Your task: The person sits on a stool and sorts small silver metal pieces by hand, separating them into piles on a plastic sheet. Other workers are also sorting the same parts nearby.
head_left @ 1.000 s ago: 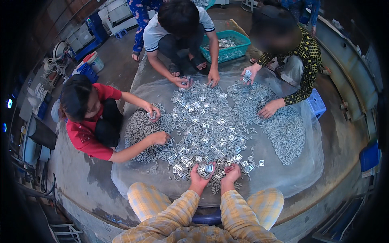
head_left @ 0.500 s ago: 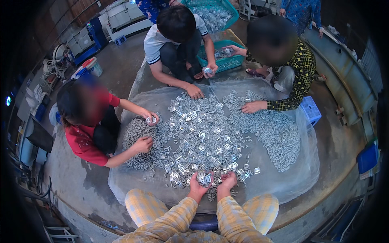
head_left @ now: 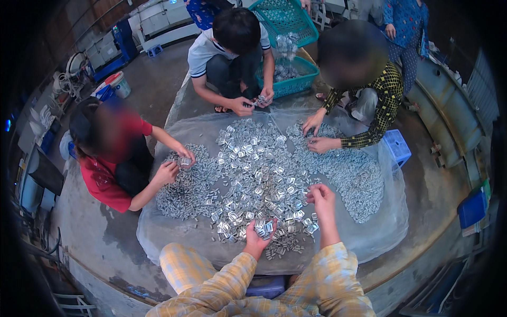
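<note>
My left hand (head_left: 257, 239), palm up at the near edge of the heap, is closed around several shiny square metal pieces (head_left: 264, 228) with slots, like buckles. Farther out to the right, my right hand (head_left: 322, 199) hangs over the heap's right side, its fingers bent together. Whatever is between those fingertips is too small to make out. Between and beyond my hands spreads the central heap of loose metal buckles (head_left: 256, 177), mixed with small grey metal bits. All of it lies on a translucent plastic sheet (head_left: 364, 245).
Piles of small grey bits lie left (head_left: 182, 193) and right (head_left: 359, 185). Three co-workers crouch around the sheet, hands at the pieces. A teal basket (head_left: 296, 79) stands at the back; another (head_left: 282, 21) is tipped above it. A blue-white stool (head_left: 396, 147) stands at right.
My right hand has left my left hand's side and moved forward and right over the heap. The upper basket has tipped, its pieces pouring into the lower one. The right co-worker's raised hand came down to the pile.
</note>
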`<state>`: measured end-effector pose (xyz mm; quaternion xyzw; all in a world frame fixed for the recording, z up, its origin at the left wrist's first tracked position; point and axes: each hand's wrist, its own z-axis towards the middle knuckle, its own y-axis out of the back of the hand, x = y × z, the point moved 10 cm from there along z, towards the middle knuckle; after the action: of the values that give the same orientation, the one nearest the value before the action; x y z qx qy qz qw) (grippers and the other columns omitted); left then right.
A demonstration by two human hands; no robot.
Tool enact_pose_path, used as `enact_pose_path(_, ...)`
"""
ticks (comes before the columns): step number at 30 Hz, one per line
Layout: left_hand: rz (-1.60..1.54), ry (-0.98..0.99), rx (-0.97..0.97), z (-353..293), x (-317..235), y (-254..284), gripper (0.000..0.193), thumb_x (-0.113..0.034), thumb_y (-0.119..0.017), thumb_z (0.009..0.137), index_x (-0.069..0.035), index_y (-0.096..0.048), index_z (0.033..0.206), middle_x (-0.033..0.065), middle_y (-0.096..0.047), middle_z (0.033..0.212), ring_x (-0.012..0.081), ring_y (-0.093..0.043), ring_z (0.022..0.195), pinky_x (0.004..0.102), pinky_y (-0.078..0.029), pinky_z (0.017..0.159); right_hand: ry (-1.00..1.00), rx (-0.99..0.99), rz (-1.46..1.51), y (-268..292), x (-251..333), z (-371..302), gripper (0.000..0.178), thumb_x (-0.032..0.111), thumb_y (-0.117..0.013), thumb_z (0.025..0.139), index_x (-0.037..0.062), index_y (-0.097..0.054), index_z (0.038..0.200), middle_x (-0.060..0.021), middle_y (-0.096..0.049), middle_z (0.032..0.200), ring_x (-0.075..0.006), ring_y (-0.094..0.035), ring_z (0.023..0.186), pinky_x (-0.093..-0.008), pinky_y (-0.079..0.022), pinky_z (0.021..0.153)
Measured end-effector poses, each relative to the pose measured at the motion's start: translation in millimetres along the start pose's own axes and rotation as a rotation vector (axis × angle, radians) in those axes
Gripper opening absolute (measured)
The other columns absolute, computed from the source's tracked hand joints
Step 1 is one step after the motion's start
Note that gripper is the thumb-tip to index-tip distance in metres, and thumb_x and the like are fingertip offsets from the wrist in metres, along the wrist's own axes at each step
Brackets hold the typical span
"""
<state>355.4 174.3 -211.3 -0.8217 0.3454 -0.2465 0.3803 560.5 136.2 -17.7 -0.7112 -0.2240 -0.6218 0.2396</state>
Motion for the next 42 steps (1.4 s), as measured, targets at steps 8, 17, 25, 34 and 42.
enact_pose_path(8, -0.094, 0.091, -0.052, 42, 33, 1, 0.042, -0.032, -0.039, 0.087, 0.005, -0.040, 0.107, 0.0288, -0.046, 0.107, 0.0418, -0.049, 0.099, 0.0508, -0.045, 0.084, -0.022, 0.015, -0.112, 40, 32, -9, 0.015, 0.013, -0.057, 0.082, -0.0012, -0.058, 0.085, -0.0061, -0.059, 0.074, -0.0114, -0.056, 0.063, -0.0231, -0.046, 0.057)
enact_pose_path(17, 0.227, -0.195, 0.420, 183, 8, -398, 0.069, -0.054, -0.037, 0.084, -0.003, -0.029, 0.129, 0.0188, -0.036, 0.129, 0.0393, -0.035, 0.117, 0.0610, -0.030, 0.091, 0.006, -0.093, 0.052, 54, 42, -3, 0.014, 0.013, -0.057, 0.083, -0.0006, -0.058, 0.086, -0.0070, -0.059, 0.076, -0.0124, -0.057, 0.069, -0.0236, -0.047, 0.058)
enact_pose_path(25, 0.570, -0.346, 0.283, 179, -21, -471, 0.076, -0.064, -0.027, 0.083, -0.019, -0.002, 0.140, 0.0166, 0.008, 0.145, 0.0424, 0.003, 0.131, 0.0649, 0.006, 0.096, 0.024, -0.166, 0.112, 66, 36, 8, 0.016, 0.014, -0.058, 0.082, -0.0006, -0.058, 0.088, -0.0077, -0.060, 0.077, -0.0129, -0.058, 0.067, -0.0249, -0.047, 0.059)
enact_pose_path(34, 0.651, -0.150, -0.018, 132, -58, -147, 0.058, -0.043, -0.043, 0.088, -0.006, -0.029, 0.130, 0.0257, -0.025, 0.134, 0.0398, -0.036, 0.119, 0.0509, -0.026, 0.099, -0.029, -0.134, 0.034, 92, 29, 25, 0.017, 0.014, -0.058, 0.082, -0.0011, -0.059, 0.089, -0.0050, -0.059, 0.078, -0.0108, -0.055, 0.068, -0.0237, -0.046, 0.058)
enact_pose_path(42, 1.945, -0.368, 0.121, 91, -17, -40, 0.017, -0.011, -0.065, 0.075, -0.003, -0.064, 0.090, 0.0078, -0.063, 0.086, 0.0180, -0.060, 0.069, 0.0297, -0.048, 0.066, -0.048, 0.396, -1.086, 110, -112, 45, 0.033, 0.024, -0.068, 0.070, 0.0078, -0.060, 0.098, -0.0115, -0.059, 0.082, -0.0265, -0.060, 0.074, -0.0354, -0.048, 0.067)
